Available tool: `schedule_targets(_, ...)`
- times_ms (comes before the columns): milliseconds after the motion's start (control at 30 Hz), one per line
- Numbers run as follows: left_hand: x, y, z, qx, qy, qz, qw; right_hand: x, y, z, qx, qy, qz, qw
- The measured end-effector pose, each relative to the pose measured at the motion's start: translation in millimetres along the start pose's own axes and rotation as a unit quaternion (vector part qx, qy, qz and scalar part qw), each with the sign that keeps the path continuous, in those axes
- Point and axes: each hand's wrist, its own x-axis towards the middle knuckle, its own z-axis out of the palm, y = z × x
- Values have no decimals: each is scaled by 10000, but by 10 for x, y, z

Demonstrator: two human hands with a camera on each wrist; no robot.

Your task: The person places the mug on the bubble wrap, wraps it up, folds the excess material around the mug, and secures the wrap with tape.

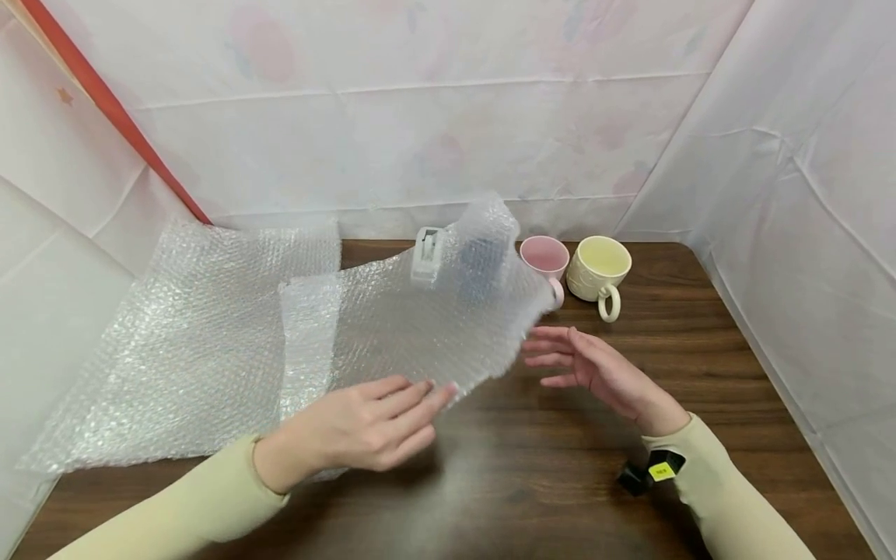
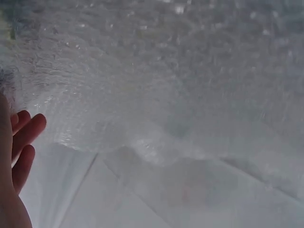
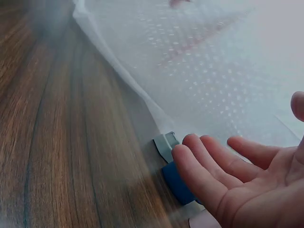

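A sheet of bubble wrap [image 1: 420, 334] is lifted and tilted over the table, its right side raised. My left hand [image 1: 364, 424] is at its near edge with the fingers extended; the thumb is hidden. Just off the sheet's right edge is my right hand [image 1: 602, 373], palm turned inward, fingers straight and holding nothing. Behind the sheet stands a small white object with a slot [image 1: 425, 255], and a blue thing [image 1: 483, 268] shows hazily through the plastic. A pink mug [image 1: 544, 255] is partly covered by the sheet. Beside it stands a yellow mug [image 1: 598, 268].
Another bubble wrap sheet [image 1: 189, 350] spreads over the left side of the dark wooden table [image 1: 700, 350]. White cloth walls [image 1: 420, 140] surround the table's back and sides. A red strip [image 1: 119, 117] runs down the left back corner.
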Motion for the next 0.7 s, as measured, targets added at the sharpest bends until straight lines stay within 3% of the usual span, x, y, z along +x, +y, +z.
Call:
schedule_targets(200, 17, 167, 143, -352, -13, 774, 9964, 2, -44, -8, 364, 190, 253, 9988)
schedule_targets(333, 5, 256, 210, -610, -190, 1059, 9923, 16, -60, 4, 269, 656, 521, 9961)
schedule_targets(500, -43, 342, 300, -923, -316, 1170, 9883, 17, -7, 17, -605, 1354, 703, 9864)
schedule_targets(700, -109, 373, 366, -1001, -447, 1066, 9883, -67, 74, 4, -1339, 1504, 785, 9764)
